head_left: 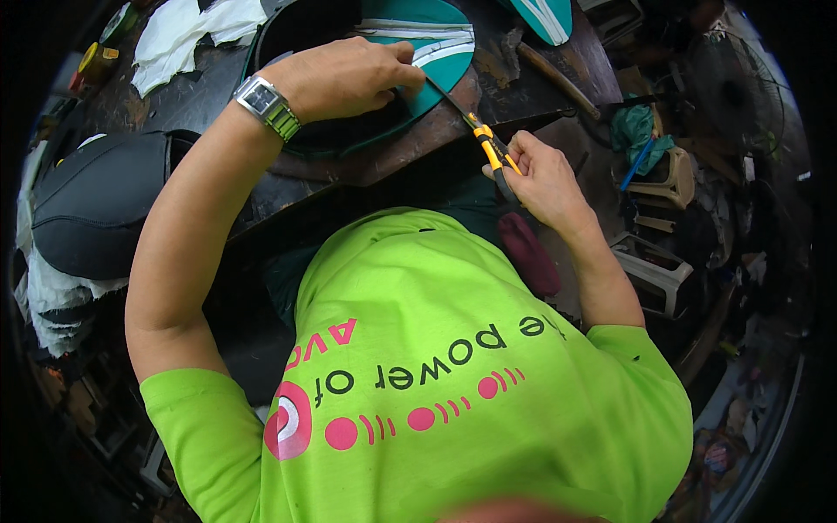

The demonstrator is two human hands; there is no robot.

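My right hand (542, 179) is closed around the yellow-and-black handles of a pair of scissors (490, 146). The blades point up and to the left, their tips close beside the fingers of my left hand (353, 77). Those left fingers are bent and pinched together at the white-striped part of a teal fabric piece (449, 54); the exact grip is partly hidden. Joined to or lying against the teal piece is a black rounded fabric part (288, 44), mostly behind my left hand and wrist. Both rest on the dark worktable (349, 170).
A hammer-like wooden handle (558, 80) and another teal striped piece (545, 16) lie at the back right. White cloth scraps (187, 39) are at the back left. A black padded rounded item (100, 200) sits left. Plastic stools (652, 270) and a fan (737, 83) stand right.
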